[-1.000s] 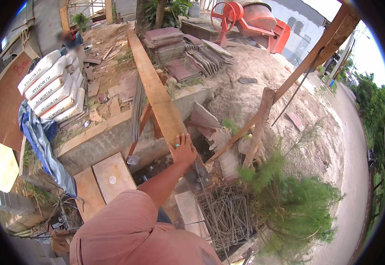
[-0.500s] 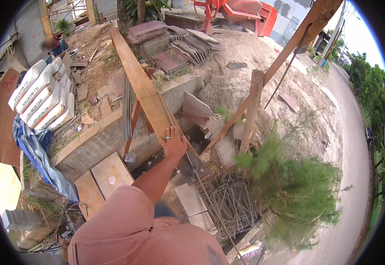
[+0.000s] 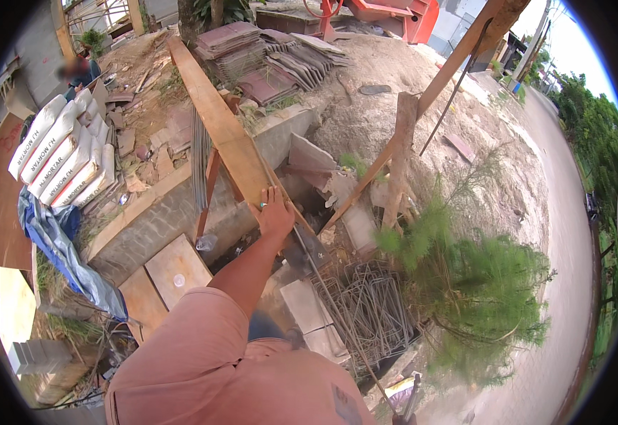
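My left hand (image 3: 276,212) rests with fingers spread and fairly flat on a long wooden plank (image 3: 217,124), beside a thin metal rod (image 3: 337,319). That rod runs along the plank's right edge, over a dark metal plate (image 3: 305,251) at the near end, and down toward the lower right. There my right hand (image 3: 403,418) shows partly at the bottom edge, closed on a dark metal tool (image 3: 412,397) by the rod's end. A heap of bent steel bars (image 3: 373,319) lies below the rod.
White sacks (image 3: 64,149), a blue tarp (image 3: 64,248) and stacked tiles (image 3: 252,53) surround a concrete ledge (image 3: 142,216). A crouched person (image 3: 82,74) is at back left. A red mixer (image 3: 394,14) stands behind. A leaning timber (image 3: 465,49), a shrub (image 3: 479,304) and a road (image 3: 568,234) lie right.
The scene has shifted upward and slightly left in view. My left hand stays on the plank. My right hand and the dark tool have appeared at the bottom edge.
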Demonstrator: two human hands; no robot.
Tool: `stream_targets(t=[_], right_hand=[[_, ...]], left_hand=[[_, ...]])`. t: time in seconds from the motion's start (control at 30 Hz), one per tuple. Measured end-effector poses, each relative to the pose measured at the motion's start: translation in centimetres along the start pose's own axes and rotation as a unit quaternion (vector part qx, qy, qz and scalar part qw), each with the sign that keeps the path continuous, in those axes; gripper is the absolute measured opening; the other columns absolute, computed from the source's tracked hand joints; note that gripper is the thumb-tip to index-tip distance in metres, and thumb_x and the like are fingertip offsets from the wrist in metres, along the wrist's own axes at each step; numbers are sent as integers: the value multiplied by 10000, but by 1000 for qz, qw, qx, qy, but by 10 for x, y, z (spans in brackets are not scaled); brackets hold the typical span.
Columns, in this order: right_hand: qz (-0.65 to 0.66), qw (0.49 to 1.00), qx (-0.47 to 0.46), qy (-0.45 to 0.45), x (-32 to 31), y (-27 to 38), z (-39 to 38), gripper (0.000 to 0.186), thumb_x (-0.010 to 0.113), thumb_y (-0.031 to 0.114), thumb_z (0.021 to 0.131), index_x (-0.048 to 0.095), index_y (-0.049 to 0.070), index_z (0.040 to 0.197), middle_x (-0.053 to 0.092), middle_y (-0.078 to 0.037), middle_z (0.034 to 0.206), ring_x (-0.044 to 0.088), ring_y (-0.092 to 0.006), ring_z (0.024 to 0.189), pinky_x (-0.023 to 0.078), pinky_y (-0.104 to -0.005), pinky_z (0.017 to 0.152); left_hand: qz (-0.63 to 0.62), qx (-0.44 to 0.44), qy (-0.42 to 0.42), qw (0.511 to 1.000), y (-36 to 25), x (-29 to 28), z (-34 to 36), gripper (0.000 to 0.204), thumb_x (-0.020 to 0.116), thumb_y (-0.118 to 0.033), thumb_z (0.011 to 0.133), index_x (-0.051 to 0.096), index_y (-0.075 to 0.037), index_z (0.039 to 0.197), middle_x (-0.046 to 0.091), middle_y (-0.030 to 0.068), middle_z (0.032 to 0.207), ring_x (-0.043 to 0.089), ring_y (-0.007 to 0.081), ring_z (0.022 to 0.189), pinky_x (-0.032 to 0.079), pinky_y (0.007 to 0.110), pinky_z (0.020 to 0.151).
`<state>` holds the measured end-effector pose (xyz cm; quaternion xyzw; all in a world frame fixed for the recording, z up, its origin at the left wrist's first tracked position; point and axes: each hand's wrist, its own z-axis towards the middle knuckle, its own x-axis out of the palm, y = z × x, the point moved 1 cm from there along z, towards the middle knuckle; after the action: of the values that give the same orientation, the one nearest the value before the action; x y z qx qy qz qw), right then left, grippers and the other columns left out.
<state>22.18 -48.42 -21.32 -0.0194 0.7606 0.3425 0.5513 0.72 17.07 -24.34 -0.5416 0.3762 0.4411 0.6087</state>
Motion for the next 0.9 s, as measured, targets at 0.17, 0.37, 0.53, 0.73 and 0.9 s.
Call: stream_targets(t=[0.17,0.37,0.53,0.73,0.9], right_hand=[[-17,994,97,55,-6,5,20,158,718,72,753,592,-16,791,589,-98,658,542,-159,598,452,-335,563],[-81,997,5,8,-39,99,75,291,709,120,794,477,-24,696,516,-178,564,465,-281,484,397,-393,499],[-153,967,-109,172,0,213,149,297,663,347,820,595,59,845,640,-169,750,631,-361,719,474,-441,647],[-199,882,-330,271,69,309,216,326,629,400,817,591,80,872,640,-154,732,636,-367,746,495,-470,674],[-275,821,-427,259,110,333,275,259,638,341,792,617,95,872,658,-151,772,641,-365,770,507,-471,701]], left_hand=[[13,3,11,1000,5,-2,-1,583,422,-309,934,315,-77,1458,305,55,1523,209,221,1437,88,673,1100],[24,10,23,999,1,-6,1,545,368,-302,961,311,-98,1463,283,48,1537,205,223,1437,105,680,1093],[14,10,14,1000,2,-5,3,533,360,-295,966,315,-105,1462,284,41,1537,205,223,1438,101,683,1092],[15,15,14,1000,1,-1,4,527,354,-296,973,314,-100,1461,286,40,1534,202,221,1439,82,684,1094],[10,6,15,1000,-5,-2,-2,525,340,-299,983,302,-100,1467,277,42,1537,202,222,1438,73,680,1100]])
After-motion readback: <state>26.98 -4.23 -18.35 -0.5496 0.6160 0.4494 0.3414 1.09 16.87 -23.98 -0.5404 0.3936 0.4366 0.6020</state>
